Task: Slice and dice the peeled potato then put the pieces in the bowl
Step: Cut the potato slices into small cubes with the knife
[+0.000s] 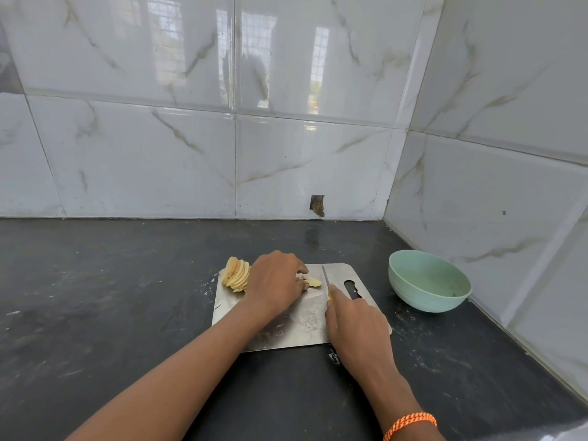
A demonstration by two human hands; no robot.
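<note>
Potato slices [237,275] lean fanned at the board's [302,326] far left corner. Beside them the left hand [275,286] curls over a potato piece [313,282], pinning it down. The right hand [358,323] grips a knife [325,275], blade just right of that piece. The bowl [429,281] sits right of the board, near the worktop's [127,313] wall corner.

Dark countertop [111,297], steel cutting board [296,329], green bowl [413,294]

No readable text, label, brand, number or sign anywhere in view.
</note>
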